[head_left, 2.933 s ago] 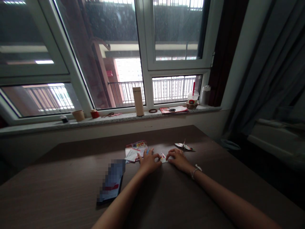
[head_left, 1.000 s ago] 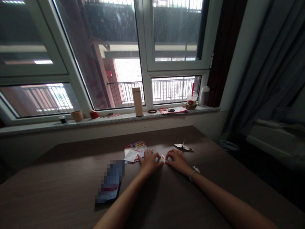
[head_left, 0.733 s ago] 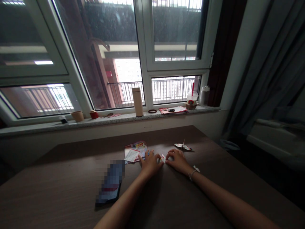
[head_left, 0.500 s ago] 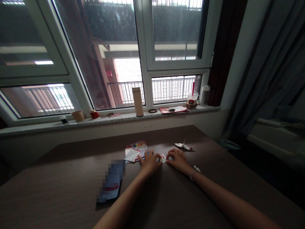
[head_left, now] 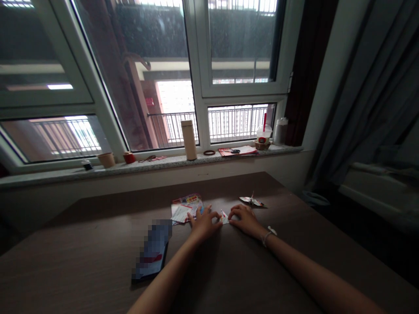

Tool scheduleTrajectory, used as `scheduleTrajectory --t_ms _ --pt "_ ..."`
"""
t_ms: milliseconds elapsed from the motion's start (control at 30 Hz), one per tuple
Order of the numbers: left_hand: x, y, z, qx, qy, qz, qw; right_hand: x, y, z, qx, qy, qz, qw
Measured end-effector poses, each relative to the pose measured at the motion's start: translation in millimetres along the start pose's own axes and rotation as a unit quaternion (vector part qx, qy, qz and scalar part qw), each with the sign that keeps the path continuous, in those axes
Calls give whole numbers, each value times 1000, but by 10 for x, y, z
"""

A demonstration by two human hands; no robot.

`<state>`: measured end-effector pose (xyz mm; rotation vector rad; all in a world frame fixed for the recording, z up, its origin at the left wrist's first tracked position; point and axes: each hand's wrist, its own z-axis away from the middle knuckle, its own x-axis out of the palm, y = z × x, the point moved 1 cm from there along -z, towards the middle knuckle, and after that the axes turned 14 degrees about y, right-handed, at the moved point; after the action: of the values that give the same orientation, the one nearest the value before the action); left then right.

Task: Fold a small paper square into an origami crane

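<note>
Pinching the small folded paper (head_left: 224, 217) from either side, left hand (head_left: 203, 223) and right hand (head_left: 246, 219) square up, a paper bird (head_left: 252, 201) lying just beyond the right!

The person's left hand (head_left: 205, 223) (outer fingers spread) pinches with thumb and index finger; the right hand (head_left: 245, 219), fingers curled, faces it, forearms (head_left: 173, 267) converging.
</note>
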<state>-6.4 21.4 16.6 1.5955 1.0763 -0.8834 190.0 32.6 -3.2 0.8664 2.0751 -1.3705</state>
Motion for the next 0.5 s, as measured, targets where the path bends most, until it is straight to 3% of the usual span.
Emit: scheduleTrajectory --t_ms 500 --pt "-21 -25 -29 -8 -22 -7 1000 27 37 -10 -1 3 -11 1000"
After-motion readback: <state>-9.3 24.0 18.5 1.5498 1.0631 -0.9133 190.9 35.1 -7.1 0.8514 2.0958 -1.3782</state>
